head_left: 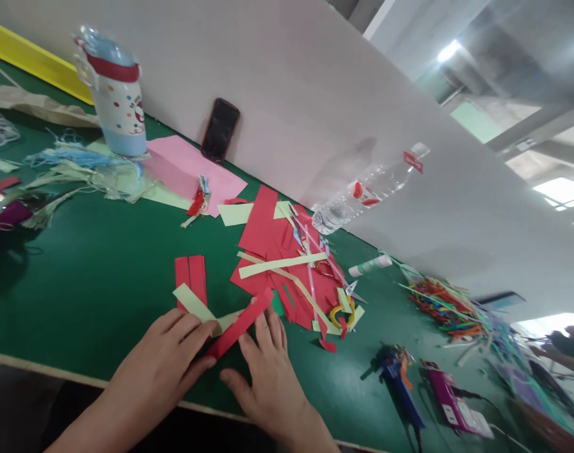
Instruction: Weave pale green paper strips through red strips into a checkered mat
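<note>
My left hand (166, 349) is closed, with thumb and fingers pinching a red paper strip (237, 327) near its lower end. A pale green paper strip (195, 303) passes under or between the same fingers; its exact hold is hidden. My right hand (270, 362) rests beside the red strip, fingers stretched out and thumb apart, fingertips touching the strip's upper end. Just beyond my left hand lie red paper pieces (191, 277) on the green table. Past my right hand is a pile of red sheets (287, 277) with pale green strips across it.
Yellow-handled scissors (342, 314), a glue stick (370, 265), a clear bottle (366, 192) and a phone (220, 130) lie around the pile. A blue glue gun (402, 387) and purple power strip (451, 402) are at right. A spotted bottle (119, 104) stands at left.
</note>
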`<control>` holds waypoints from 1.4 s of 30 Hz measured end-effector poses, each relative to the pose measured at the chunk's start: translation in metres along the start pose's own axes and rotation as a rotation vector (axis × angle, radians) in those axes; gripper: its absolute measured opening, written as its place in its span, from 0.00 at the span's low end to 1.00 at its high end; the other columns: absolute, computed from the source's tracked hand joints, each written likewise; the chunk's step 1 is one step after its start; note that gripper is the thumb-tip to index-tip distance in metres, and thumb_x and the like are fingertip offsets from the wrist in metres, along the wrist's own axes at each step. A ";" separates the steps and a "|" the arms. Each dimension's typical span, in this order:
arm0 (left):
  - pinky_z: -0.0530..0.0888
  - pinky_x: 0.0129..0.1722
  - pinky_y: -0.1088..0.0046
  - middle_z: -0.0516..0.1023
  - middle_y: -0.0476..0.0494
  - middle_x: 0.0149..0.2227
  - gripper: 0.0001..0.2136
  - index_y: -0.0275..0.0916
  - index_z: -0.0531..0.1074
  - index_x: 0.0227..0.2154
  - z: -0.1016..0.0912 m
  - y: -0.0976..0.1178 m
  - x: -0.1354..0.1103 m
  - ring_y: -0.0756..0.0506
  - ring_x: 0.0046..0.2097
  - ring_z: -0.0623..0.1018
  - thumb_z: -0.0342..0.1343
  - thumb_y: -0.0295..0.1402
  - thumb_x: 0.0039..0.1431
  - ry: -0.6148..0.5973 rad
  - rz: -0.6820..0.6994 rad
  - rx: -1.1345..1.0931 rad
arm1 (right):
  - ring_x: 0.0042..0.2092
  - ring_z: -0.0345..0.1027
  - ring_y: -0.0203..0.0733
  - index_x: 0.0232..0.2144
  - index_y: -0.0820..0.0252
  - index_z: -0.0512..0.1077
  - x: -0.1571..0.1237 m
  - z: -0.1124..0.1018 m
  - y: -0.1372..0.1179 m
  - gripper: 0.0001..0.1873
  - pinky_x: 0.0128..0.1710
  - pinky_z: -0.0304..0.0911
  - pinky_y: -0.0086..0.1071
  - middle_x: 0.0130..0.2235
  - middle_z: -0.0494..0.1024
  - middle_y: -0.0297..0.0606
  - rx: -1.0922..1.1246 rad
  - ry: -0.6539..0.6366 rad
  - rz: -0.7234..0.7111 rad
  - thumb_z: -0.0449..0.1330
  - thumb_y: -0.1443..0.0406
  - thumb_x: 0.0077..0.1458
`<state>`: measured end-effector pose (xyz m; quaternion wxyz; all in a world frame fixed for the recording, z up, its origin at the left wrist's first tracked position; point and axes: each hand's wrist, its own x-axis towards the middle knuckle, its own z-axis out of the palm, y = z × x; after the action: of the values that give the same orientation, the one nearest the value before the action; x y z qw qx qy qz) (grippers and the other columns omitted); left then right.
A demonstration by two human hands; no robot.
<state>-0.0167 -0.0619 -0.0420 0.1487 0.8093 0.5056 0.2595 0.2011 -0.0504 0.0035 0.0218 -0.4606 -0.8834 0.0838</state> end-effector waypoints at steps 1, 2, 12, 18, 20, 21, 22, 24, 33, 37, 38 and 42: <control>0.71 0.50 0.59 0.77 0.43 0.44 0.14 0.43 0.71 0.52 0.000 0.000 -0.001 0.41 0.46 0.75 0.55 0.39 0.65 0.009 0.001 0.001 | 0.68 0.43 0.68 0.56 0.56 0.70 0.002 -0.001 0.002 0.26 0.61 0.54 0.62 0.67 0.56 0.53 0.007 0.001 0.000 0.60 0.51 0.59; 0.71 0.50 0.59 0.77 0.43 0.44 0.15 0.43 0.71 0.52 0.000 0.000 -0.001 0.41 0.45 0.75 0.54 0.40 0.65 0.017 0.000 0.002 | 0.68 0.43 0.69 0.54 0.55 0.71 0.004 -0.002 0.003 0.25 0.60 0.55 0.62 0.67 0.56 0.53 0.011 0.013 -0.007 0.60 0.50 0.59; 0.73 0.47 0.61 0.75 0.42 0.47 0.18 0.47 0.68 0.56 -0.002 0.002 -0.003 0.41 0.46 0.74 0.54 0.41 0.65 0.032 -0.047 0.014 | 0.50 0.63 0.52 0.49 0.46 0.74 0.017 -0.006 0.004 0.16 0.49 0.64 0.49 0.51 0.69 0.42 0.041 0.047 0.008 0.59 0.52 0.62; 0.73 0.50 0.59 0.75 0.41 0.52 0.20 0.46 0.67 0.57 0.003 -0.002 -0.005 0.39 0.49 0.74 0.55 0.41 0.64 0.068 0.009 0.082 | 0.59 0.58 0.54 0.58 0.51 0.66 0.019 -0.006 0.005 0.23 0.58 0.54 0.50 0.56 0.72 0.41 0.040 0.034 -0.110 0.59 0.55 0.63; 0.72 0.50 0.58 0.76 0.41 0.52 0.20 0.44 0.67 0.58 0.005 -0.004 -0.006 0.38 0.50 0.74 0.55 0.41 0.64 0.068 0.021 0.100 | 0.64 0.53 0.53 0.59 0.52 0.65 0.019 -0.006 0.006 0.23 0.62 0.47 0.52 0.59 0.72 0.40 0.037 0.034 -0.155 0.58 0.57 0.64; 0.72 0.51 0.58 0.77 0.41 0.51 0.20 0.44 0.67 0.57 0.005 -0.004 -0.007 0.38 0.50 0.75 0.55 0.42 0.64 0.070 0.026 0.101 | 0.66 0.51 0.53 0.59 0.53 0.65 0.019 -0.006 0.006 0.23 0.63 0.43 0.52 0.60 0.71 0.39 0.035 0.029 -0.176 0.58 0.57 0.64; 0.71 0.52 0.57 0.78 0.42 0.51 0.20 0.43 0.67 0.57 0.006 -0.005 -0.007 0.38 0.51 0.75 0.55 0.42 0.64 0.071 0.027 0.097 | 0.67 0.49 0.53 0.60 0.53 0.64 0.019 -0.006 0.007 0.23 0.65 0.41 0.53 0.61 0.70 0.39 0.031 0.022 -0.192 0.58 0.58 0.64; 0.70 0.54 0.57 0.78 0.41 0.52 0.21 0.43 0.67 0.58 0.005 -0.005 -0.006 0.39 0.52 0.75 0.55 0.42 0.65 0.072 0.027 0.076 | 0.68 0.47 0.53 0.60 0.55 0.64 0.019 -0.007 0.008 0.24 0.66 0.40 0.54 0.63 0.68 0.41 0.027 0.013 -0.209 0.58 0.59 0.64; 0.75 0.45 0.62 0.81 0.43 0.47 0.35 0.44 0.43 0.69 0.001 -0.001 -0.006 0.39 0.47 0.77 0.54 0.37 0.65 0.053 -0.057 -0.006 | 0.70 0.45 0.54 0.54 0.55 0.70 0.021 -0.008 0.011 0.17 0.66 0.44 0.56 0.64 0.65 0.43 0.058 -0.004 -0.207 0.58 0.61 0.63; 0.74 0.44 0.61 0.81 0.41 0.50 0.36 0.42 0.37 0.70 -0.001 0.000 -0.004 0.40 0.47 0.78 0.52 0.35 0.65 0.064 -0.016 -0.012 | 0.68 0.48 0.53 0.50 0.52 0.72 0.023 -0.007 0.013 0.13 0.66 0.45 0.57 0.63 0.65 0.42 0.069 -0.009 -0.202 0.59 0.62 0.62; 0.74 0.44 0.61 0.80 0.40 0.50 0.36 0.42 0.36 0.70 -0.001 0.000 -0.003 0.39 0.46 0.78 0.51 0.34 0.66 0.062 -0.002 -0.008 | 0.67 0.51 0.52 0.48 0.52 0.73 0.024 -0.006 0.014 0.12 0.66 0.46 0.56 0.62 0.66 0.42 0.090 -0.001 -0.195 0.59 0.63 0.61; 0.72 0.42 0.60 0.81 0.41 0.49 0.36 0.41 0.34 0.70 -0.003 0.001 -0.002 0.39 0.43 0.77 0.49 0.32 0.66 0.028 0.014 0.007 | 0.63 0.59 0.49 0.42 0.58 0.74 0.025 -0.005 0.016 0.09 0.66 0.51 0.52 0.56 0.71 0.45 0.237 0.077 -0.163 0.56 0.69 0.61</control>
<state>-0.0179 -0.0641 -0.0395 0.1370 0.8096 0.5028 0.2703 0.2007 -0.0205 0.0050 0.1168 -0.3842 -0.9003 0.1676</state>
